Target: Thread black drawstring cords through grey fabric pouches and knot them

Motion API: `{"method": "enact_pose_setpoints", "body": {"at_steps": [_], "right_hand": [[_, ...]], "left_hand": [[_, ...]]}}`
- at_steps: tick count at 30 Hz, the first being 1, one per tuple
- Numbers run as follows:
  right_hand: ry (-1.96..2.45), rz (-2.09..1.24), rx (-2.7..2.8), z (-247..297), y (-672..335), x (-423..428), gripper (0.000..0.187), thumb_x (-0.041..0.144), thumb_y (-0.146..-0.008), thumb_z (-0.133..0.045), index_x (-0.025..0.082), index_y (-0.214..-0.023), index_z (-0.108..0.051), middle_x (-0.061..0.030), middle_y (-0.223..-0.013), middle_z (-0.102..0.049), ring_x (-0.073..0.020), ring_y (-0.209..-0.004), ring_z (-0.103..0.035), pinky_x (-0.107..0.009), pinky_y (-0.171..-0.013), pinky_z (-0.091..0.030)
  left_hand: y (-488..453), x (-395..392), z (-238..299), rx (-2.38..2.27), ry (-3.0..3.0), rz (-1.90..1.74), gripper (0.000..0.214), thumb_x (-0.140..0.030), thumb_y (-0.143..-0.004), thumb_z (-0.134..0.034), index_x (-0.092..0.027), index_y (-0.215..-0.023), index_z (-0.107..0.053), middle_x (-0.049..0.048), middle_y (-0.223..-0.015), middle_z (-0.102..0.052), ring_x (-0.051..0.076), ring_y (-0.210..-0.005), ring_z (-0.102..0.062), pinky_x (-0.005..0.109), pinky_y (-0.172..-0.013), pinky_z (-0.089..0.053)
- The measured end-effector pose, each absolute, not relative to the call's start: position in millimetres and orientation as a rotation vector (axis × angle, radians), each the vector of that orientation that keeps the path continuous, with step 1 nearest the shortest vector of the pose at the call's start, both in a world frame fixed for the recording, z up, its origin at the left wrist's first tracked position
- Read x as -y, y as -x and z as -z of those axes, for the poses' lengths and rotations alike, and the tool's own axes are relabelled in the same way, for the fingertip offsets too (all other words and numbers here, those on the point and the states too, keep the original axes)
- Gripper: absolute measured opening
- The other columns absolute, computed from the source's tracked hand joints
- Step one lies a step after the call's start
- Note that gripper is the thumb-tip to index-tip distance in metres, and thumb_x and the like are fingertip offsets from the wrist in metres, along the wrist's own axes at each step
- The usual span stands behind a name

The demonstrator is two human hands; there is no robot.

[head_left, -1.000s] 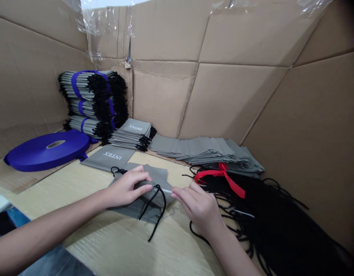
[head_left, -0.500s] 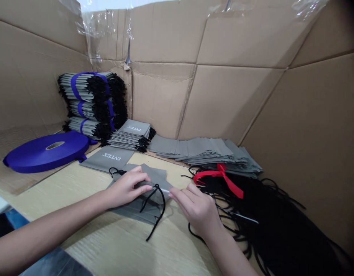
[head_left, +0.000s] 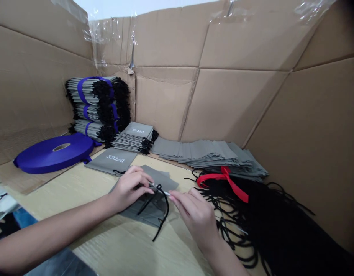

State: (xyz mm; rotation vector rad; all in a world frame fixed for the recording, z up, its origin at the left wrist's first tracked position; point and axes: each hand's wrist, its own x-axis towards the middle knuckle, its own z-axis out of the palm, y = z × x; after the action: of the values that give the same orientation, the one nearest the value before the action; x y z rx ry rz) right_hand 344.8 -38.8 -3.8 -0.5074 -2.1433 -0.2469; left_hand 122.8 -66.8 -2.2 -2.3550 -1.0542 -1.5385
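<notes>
My left hand pinches the top edge of a grey fabric pouch that lies on the wooden table. My right hand is closed on a thin silvery threading tool that points at the pouch's hem. A black drawstring cord hangs from the tool and trails over the pouch toward me. Another black cord end shows at the pouch's far left corner, behind my left fingers.
A flat grey INTEX pouch lies behind. Bundles of finished pouches tied with purple ribbon stand at back left, beside a purple ribbon roll. Flat grey pouches fan out at the back; black cords tied with red ribbon lie right. Cardboard walls enclose everything.
The view shifted slightly. My right hand has pushed the tool a little further left toward my left fingers, and the cord loop has followed it.
</notes>
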Motion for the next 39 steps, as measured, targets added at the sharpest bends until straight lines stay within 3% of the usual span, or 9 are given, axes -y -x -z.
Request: {"method": "enact_pose_setpoints", "body": {"at_steps": [9,12,16,22,27,32,39], "right_hand": [[0.684,-0.093,2.006,2,-334,48,0.016,0.021,-0.087,-0.051,0.021,-0.085,-0.067,-0.0029,-0.071,-0.068,-0.0156,-0.06,-0.057,-0.027,-0.053,-0.046],[0.721,-0.175,1.969,1,-332,49,0.016,0.023,-0.086,-0.052,0.022,-0.082,-0.067,-0.0025,-0.069,-0.066,-0.0162,-0.061,-0.059,-0.026,-0.055,-0.049],[0.759,-0.24,2.01,3,-331,48,0.015,0.023,-0.085,-0.053,0.023,-0.082,-0.068,-0.0015,-0.069,-0.066,-0.0155,-0.061,-0.059,-0.025,-0.055,-0.049],[0.64,0.033,2.102,2,-339,44,0.016,0.019,-0.087,-0.051,0.019,-0.09,-0.067,-0.0031,-0.072,-0.068,-0.015,-0.058,-0.052,-0.026,-0.054,-0.045],[0.576,0.309,2.165,3,-346,37,0.017,0.017,-0.087,-0.052,0.016,-0.096,-0.066,-0.0047,-0.069,-0.068,-0.0145,-0.056,-0.049,-0.026,-0.052,-0.042],[0.547,0.232,2.178,5,-345,34,0.017,0.016,-0.087,-0.052,0.017,-0.098,-0.066,-0.0045,-0.073,-0.069,-0.0136,-0.057,-0.05,-0.025,-0.052,-0.044],[0.503,0.123,2.185,3,-343,36,0.016,0.013,-0.085,-0.054,0.016,-0.097,-0.064,-0.0031,-0.069,-0.066,-0.0136,-0.056,-0.047,-0.024,-0.051,-0.043]], "left_hand": [[-132,68,5,1.264,2.223,1.416,0.01,-0.029,-0.081,-0.06,-0.02,-0.08,-0.057,0.0045,-0.091,-0.069,0.019,-0.086,-0.058,0.04,-0.088,-0.036],[-137,69,9,1.402,2.154,1.403,0.013,-0.029,-0.077,-0.064,-0.02,-0.081,-0.056,0.0059,-0.099,-0.065,0.022,-0.096,-0.051,0.041,-0.087,-0.036],[-140,65,12,1.424,2.098,1.459,0.007,-0.02,-0.081,-0.058,-0.02,-0.074,-0.057,0.0056,-0.101,-0.063,0.022,-0.097,-0.045,0.04,-0.085,-0.037],[-129,57,11,1.191,2.206,1.425,0.014,-0.02,-0.082,-0.057,-0.02,-0.069,-0.061,0.0043,-0.105,-0.064,0.022,-0.099,-0.043,0.041,-0.089,-0.035],[-122,59,5,1.229,2.251,1.326,0.015,-0.014,-0.085,-0.049,-0.02,-0.077,-0.06,0.0019,-0.094,-0.068,0.022,-0.095,-0.044,0.044,-0.092,-0.03],[-123,61,-1,1.185,2.457,1.352,0.018,-0.01,-0.088,-0.037,-0.017,-0.085,-0.054,0.0063,-0.091,-0.063,0.02,-0.091,-0.046,0.038,-0.087,-0.036],[-127,62,0,1.193,2.664,1.352,0.021,-0.018,-0.093,-0.028,-0.017,-0.084,-0.047,0.0074,-0.091,-0.054,0.018,-0.09,-0.045,0.032,-0.08,-0.038]]}}
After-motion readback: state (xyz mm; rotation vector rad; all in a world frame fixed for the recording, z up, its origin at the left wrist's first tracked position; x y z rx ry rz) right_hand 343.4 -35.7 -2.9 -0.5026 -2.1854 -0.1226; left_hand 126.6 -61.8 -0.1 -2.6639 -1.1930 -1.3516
